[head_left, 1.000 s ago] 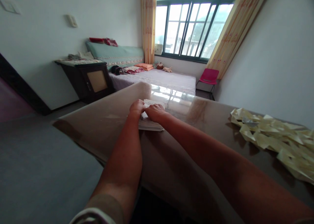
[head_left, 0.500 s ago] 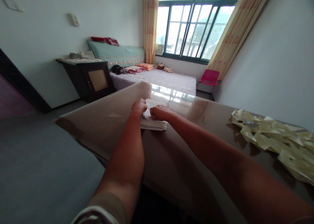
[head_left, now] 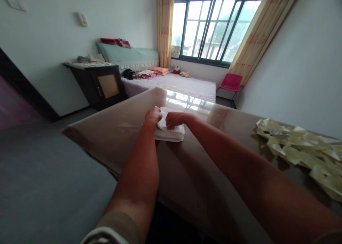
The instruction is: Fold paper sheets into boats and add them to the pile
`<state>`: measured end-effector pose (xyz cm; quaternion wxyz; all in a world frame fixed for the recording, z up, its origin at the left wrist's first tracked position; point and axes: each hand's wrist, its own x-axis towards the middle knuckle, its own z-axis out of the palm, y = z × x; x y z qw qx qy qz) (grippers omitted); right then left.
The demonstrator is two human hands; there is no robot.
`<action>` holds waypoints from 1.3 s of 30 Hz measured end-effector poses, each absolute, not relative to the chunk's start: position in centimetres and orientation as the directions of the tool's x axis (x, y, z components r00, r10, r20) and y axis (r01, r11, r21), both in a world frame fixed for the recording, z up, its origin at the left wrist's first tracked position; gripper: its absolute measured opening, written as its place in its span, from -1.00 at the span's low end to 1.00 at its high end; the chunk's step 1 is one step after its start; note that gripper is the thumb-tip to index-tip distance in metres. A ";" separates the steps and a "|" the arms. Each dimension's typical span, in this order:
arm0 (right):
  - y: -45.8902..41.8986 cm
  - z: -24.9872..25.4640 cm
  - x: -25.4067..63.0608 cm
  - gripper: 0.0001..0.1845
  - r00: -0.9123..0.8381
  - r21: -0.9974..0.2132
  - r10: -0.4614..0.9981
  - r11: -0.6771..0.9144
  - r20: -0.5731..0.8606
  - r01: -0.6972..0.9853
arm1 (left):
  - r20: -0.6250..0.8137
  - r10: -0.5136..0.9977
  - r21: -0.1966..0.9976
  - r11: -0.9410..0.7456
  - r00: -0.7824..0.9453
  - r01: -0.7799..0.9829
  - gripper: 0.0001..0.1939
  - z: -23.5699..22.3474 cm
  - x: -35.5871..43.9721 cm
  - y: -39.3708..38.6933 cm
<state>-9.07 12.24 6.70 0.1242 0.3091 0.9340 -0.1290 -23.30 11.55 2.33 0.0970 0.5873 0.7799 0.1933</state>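
A thick stack of white paper sheets (head_left: 171, 135) lies on the glossy brown table (head_left: 117, 130). My left hand (head_left: 153, 115) is at the stack's left side, its fingers closed at the paper's edge; what they pinch is hidden. Over the top sheets my right hand (head_left: 173, 120) is bent at the wrist, with fingers curled down onto the paper. Whether a sheet is between those fingers is too small to make out.
Folded pale-yellow paper pieces (head_left: 296, 140) spread along the table's right side. Past the table stand a bed (head_left: 192, 85), a dark cabinet (head_left: 107, 85) and a pink chair (head_left: 231, 82). The table's left corner (head_left: 66, 130) juts over the grey floor.
My right hand has lifted slightly and its wrist is bent more, with the fingers pointing down. My left hand stays at the stack's left side. The whole view has shifted a little.
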 end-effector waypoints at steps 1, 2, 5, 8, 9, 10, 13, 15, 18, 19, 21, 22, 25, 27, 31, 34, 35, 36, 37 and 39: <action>12.2 6.5 -9.1 -0.85 -0.779 -0.160 0.551 0.776 -0.299 0.610 | 0.076 0.953 0.420 0.236 -0.293 0.876 -0.76 2.3 -23.3 11.6; 12.2 6.2 -9.0 -0.85 -0.778 -0.150 0.564 0.775 -0.275 0.614 | 0.076 0.953 0.425 0.236 -0.295 0.874 -0.75 2.3 -23.3 11.6; 12.1 5.2 -8.5 -0.81 -0.759 -0.113 0.632 0.752 -0.156 0.650 | 0.081 0.951 0.444 0.234 -0.299 0.865 -0.73 2.3 -23.4 11.7; 12.1 3.9 -7.5 -0.71 -0.716 -0.103 0.698 0.710 -0.027 0.696 | 0.094 0.949 0.470 0.225 -0.302 0.854 -0.68 2.4 -23.4 11.8; 12.1 3.5 -7.2 -0.66 -0.702 -0.114 0.712 0.699 0.010 0.706 | 0.100 0.948 0.480 0.219 -0.301 0.850 -0.66 2.4 -23.4 11.8; 12.1 3.1 -7.0 -0.60 -0.691 -0.141 0.722 0.689 0.047 0.711 | 0.105 0.948 0.489 0.213 -0.299 0.846 -0.64 2.4 -23.4 11.9; 11.8 2.2 -6.7 -0.39 -0.672 -0.278 0.728 0.679 0.133 0.680 | 0.110 0.949 0.510 0.202 -0.296 0.836 -0.61 2.3 -23.4 12.0; 11.4 2.0 -6.9 -0.37 -0.671 -0.339 0.724 0.678 0.159 0.652 | 0.109 0.949 0.518 0.200 -0.296 0.832 -0.60 2.3 -23.5 12.0; 10.9 2.3 -7.0 -0.50 -0.685 -0.374 0.715 0.678 0.137 0.633 | 0.105 0.948 0.521 0.204 -0.299 0.829 -0.59 2.1 -23.5 12.0; 10.8 2.5 -7.0 -0.55 -0.684 -0.402 0.718 0.668 0.126 0.626 | 0.103 0.948 0.521 0.206 -0.300 0.828 -0.58 2.1 -23.5 12.0; 10.9 2.7 -6.8 -0.63 -0.672 -0.482 0.733 0.630 0.108 0.609 | 0.095 0.948 0.520 0.212 -0.303 0.828 -0.58 2.2 -23.5 12.1; 11.0 2.8 -6.7 -0.66 -0.665 -0.522 0.740 0.609 0.102 0.597 | 0.092 0.949 0.520 0.214 -0.303 0.827 -0.59 2.2 -23.5 12.1; 11.6 2.3 -6.3 -0.70 -0.659 -0.630 0.747 0.556 0.091 0.543 | 0.085 0.949 0.523 0.217 -0.304 0.824 -0.60 2.4 -23.4 12.0; 12.0 1.7 -6.2 -0.70 -0.654 -0.712 0.753 0.497 0.070 0.495 | 0.085 0.948 0.525 0.218 -0.306 0.823 -0.61 2.4 -23.4 11.9; 12.7 1.2 -6.0 -0.65 -0.635 -0.822 0.772 0.365 0.005 0.437 | 0.089 0.949 0.527 0.213 -0.303 0.822 -0.63 2.4 -23.3 11.8; 12.9 1.3 -5.9 -0.70 -0.639 -0.826 0.768 0.337 -0.037 0.453 | 0.094 0.951 0.527 0.204 -0.296 0.825 -0.63 2.4 -23.3 11.8; 12.9 1.4 -6.0 -0.72 -0.638 -0.823 0.768 0.334 -0.045 0.460 | 0.096 0.951 0.526 0.203 -0.295 0.826 -0.64 2.4 -23.3 11.8; 12.9 1.4 -6.2 -0.75 -0.633 -0.818 0.773 0.334 -0.047 0.468 | 0.098 0.951 0.524 0.202 -0.295 0.827 -0.66 2.4 -23.3 11.8; 12.8 1.4 -6.4 -0.78 -0.622 -0.813 0.782 0.336 -0.040 0.475 | 0.101 0.950 0.521 0.202 -0.295 0.829 -0.69 2.4 -23.3 11.8; 12.8 1.2 -6.6 -0.81 -0.581 -0.802 0.814 0.344 -0.004 0.488 | 0.113 0.948 0.517 0.201 -0.298 0.832 -0.74 2.5 -23.3 11.8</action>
